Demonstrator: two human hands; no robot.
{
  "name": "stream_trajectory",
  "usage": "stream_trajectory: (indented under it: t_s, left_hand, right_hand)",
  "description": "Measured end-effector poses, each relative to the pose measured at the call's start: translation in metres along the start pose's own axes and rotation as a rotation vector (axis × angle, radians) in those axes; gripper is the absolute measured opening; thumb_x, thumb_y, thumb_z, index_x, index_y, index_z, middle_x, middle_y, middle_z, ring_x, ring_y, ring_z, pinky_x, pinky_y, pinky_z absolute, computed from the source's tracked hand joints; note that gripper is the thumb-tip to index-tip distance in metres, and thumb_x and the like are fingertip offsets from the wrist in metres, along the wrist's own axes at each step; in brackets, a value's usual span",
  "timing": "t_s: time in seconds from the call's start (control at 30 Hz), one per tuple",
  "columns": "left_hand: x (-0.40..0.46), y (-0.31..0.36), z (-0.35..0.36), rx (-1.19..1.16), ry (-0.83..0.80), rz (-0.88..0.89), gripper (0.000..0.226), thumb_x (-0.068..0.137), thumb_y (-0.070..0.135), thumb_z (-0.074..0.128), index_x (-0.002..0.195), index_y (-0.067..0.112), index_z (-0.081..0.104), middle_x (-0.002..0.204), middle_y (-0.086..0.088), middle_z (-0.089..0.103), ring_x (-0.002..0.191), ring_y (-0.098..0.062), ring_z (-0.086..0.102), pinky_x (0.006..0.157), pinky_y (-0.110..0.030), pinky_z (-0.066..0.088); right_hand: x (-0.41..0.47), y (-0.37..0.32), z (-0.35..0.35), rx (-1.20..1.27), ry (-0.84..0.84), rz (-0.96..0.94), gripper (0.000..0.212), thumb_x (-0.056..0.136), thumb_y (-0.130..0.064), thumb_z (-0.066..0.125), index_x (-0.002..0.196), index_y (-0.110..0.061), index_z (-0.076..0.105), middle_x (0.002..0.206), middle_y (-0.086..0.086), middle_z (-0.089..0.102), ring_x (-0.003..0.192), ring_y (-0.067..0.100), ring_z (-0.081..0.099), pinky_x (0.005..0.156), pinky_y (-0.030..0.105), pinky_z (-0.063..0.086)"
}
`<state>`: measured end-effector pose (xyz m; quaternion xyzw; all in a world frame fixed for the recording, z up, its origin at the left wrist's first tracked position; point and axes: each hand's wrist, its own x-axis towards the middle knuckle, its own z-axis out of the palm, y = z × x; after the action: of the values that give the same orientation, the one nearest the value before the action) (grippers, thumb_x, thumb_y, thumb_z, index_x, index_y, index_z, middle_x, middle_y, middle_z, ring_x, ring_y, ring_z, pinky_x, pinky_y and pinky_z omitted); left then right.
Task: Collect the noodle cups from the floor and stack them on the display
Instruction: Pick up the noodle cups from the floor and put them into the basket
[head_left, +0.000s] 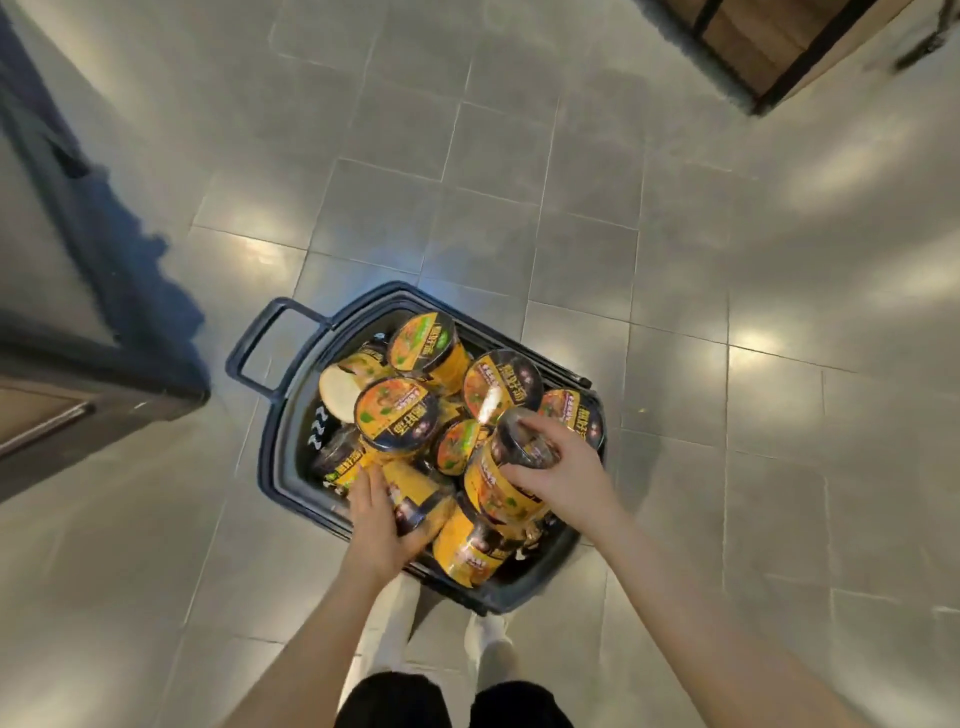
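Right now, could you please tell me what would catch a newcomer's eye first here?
A dark basket heaped with yellow noodle cups sits mid-floor on grey tiles. Both hands reach in: the right hand grips a cup's top, and the left hand holds another cup at the near edge.

Yellow-and-black noodle cups lie jumbled, upright and tipped, heaped together inside a dark basket.

Both hands grip noodle cups in basket.
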<state>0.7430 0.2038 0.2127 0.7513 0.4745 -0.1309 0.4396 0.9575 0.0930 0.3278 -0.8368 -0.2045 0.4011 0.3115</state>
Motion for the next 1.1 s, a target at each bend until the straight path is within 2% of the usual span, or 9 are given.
stream_trajectory:
  t_s: [0.17,0.27,0.33,0.5,0.67,0.73,0.8,0.93,1.1]
  left_hand:
    - [0.016,0.004,0.033,0.033,-0.002,0.045,0.125,0.077,0.051,0.074,0.151,0.013,-0.019,0.155,-0.003,-0.032,0.144,-0.025,-0.030,0.120,-0.046,-0.006]
    - [0.012,-0.006,0.024,-0.025,-0.032,0.111,0.139,0.062,0.082,0.063,0.152,0.016,-0.020,0.158,-0.001,-0.029,0.146,-0.020,-0.026,0.119,-0.038,-0.006]
    - [0.005,-0.015,0.010,-0.095,0.008,0.099,0.135,0.062,0.091,0.051,0.154,0.018,-0.017,0.160,0.002,-0.021,0.148,-0.013,-0.017,0.119,-0.033,-0.001]
    - [-0.005,-0.048,-0.033,-0.182,0.213,-0.115,0.078,0.094,0.058,0.035,0.157,0.019,0.009,0.164,-0.004,0.011,0.150,-0.018,0.010,0.121,-0.035,0.012]
    - [0.004,-0.095,-0.053,-0.310,0.416,-0.177,0.068,0.097,0.054,0.025,0.152,0.014,0.029,0.157,-0.011,0.031,0.146,-0.024,0.026,0.121,-0.035,0.017]
    - [0.011,-0.104,-0.054,-0.383,0.453,-0.164,0.060,0.100,0.048,0.028,0.152,0.019,0.030,0.157,-0.006,0.031,0.145,-0.020,0.026,0.120,-0.028,0.014]
    - [0.020,-0.107,-0.051,-0.451,0.464,-0.103,0.054,0.102,0.050,0.030,0.152,0.028,0.027,0.157,0.002,0.030,0.145,-0.013,0.025,0.118,-0.022,0.011]
    - [0.038,-0.114,-0.033,-0.351,0.460,-0.075,0.063,0.095,0.063,0.018,0.154,0.040,0.011,0.153,0.003,0.038,0.138,-0.022,0.029,0.116,-0.034,0.017]
    - [0.046,-0.115,-0.018,-0.370,0.472,-0.124,0.062,0.096,0.063,0.020,0.152,0.048,-0.002,0.157,0.000,0.033,0.145,-0.028,0.021,0.120,-0.040,0.014]
  right_hand:
    - [0.026,-0.001,0.004,-0.053,-0.065,-0.069,0.066,0.070,-0.030,0.083,0.131,-0.030,0.057,0.132,-0.013,0.054,0.117,0.005,0.049,0.103,0.029,0.041]
    - [0.033,-0.015,0.006,-0.105,-0.089,-0.118,0.066,0.071,-0.032,0.083,0.131,-0.030,0.057,0.136,-0.012,0.052,0.121,0.006,0.048,0.104,0.031,0.040]
    - [0.037,-0.028,0.012,-0.122,-0.110,-0.159,0.065,0.070,-0.034,0.083,0.130,-0.033,0.057,0.136,-0.015,0.051,0.120,0.004,0.048,0.103,0.031,0.040]
    - [0.053,-0.080,0.055,-0.160,-0.221,-0.292,0.070,0.066,-0.043,0.079,0.131,-0.034,0.054,0.137,-0.013,0.050,0.127,0.010,0.045,0.109,0.039,0.038]
    - [0.089,-0.107,0.144,-0.220,-0.314,-0.424,0.076,0.063,-0.053,0.075,0.132,-0.026,0.056,0.135,-0.005,0.053,0.127,0.013,0.046,0.110,0.037,0.038]
    - [0.104,-0.107,0.176,-0.295,-0.370,-0.472,0.066,0.075,-0.042,0.075,0.134,-0.023,0.054,0.134,-0.001,0.055,0.124,0.015,0.050,0.108,0.034,0.039]
    - [0.119,-0.099,0.201,-0.424,-0.396,-0.531,0.053,0.088,-0.035,0.065,0.138,-0.025,0.050,0.131,0.002,0.059,0.120,0.020,0.053,0.107,0.040,0.040]
    - [0.138,-0.085,0.222,-0.612,-0.389,-0.582,0.049,0.092,-0.049,0.045,0.140,-0.039,0.037,0.131,0.002,0.056,0.125,0.029,0.048,0.102,0.052,0.042]
    - [0.137,-0.090,0.212,-0.691,-0.381,-0.631,0.048,0.100,-0.034,0.047,0.145,-0.029,0.035,0.143,0.000,0.046,0.137,0.027,0.032,0.117,0.050,0.023]
